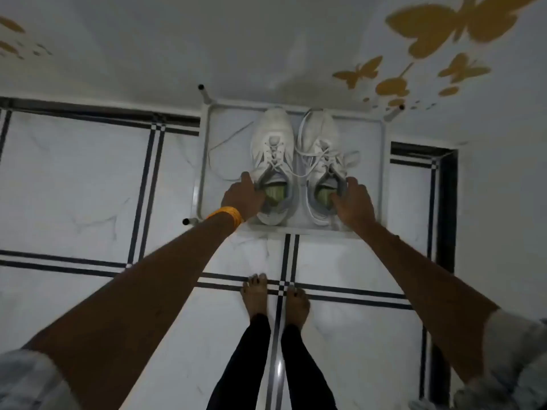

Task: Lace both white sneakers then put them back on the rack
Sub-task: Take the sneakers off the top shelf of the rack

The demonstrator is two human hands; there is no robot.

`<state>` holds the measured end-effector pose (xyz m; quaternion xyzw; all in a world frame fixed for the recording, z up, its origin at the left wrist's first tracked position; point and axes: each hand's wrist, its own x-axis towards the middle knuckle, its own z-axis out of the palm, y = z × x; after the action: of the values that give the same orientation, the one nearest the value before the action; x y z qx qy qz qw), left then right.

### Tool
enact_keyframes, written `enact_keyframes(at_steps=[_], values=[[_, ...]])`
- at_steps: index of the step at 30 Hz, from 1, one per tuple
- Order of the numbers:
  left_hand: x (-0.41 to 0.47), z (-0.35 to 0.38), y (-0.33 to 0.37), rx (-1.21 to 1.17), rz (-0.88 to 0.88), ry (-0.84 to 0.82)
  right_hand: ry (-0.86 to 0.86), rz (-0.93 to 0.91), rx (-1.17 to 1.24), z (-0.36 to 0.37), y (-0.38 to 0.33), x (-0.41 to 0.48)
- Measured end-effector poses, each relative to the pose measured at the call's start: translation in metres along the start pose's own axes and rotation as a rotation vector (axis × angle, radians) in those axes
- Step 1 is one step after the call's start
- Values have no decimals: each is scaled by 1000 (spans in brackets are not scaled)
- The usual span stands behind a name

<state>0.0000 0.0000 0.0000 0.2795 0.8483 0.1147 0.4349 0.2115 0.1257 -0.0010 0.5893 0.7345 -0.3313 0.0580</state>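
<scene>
Two white sneakers stand side by side on a white rack (381, 173), toes toward the wall. My left hand (241, 198) grips the collar of the left sneaker (272, 134) with fingers inside the opening. The collar of the right sneaker (319, 134) is held the same way by my right hand (353, 202). Green insoles show in both openings. Loose white laces (225, 146) trail off the left sneaker over the rack's left side, and more laces cross between the two shoes.
The rack stands against a white wall with gold butterfly stickers (444, 25). Black-capped rack posts (201, 87) stick up at its corners. My bare feet (275, 297) stand on white floor tiles with dark border lines just in front of the rack.
</scene>
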Motion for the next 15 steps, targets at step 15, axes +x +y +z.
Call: enact_keyframes(at_steps=[15], values=[[-31,40,-13,-1,211,253,59,-163,30,5,10,-39]])
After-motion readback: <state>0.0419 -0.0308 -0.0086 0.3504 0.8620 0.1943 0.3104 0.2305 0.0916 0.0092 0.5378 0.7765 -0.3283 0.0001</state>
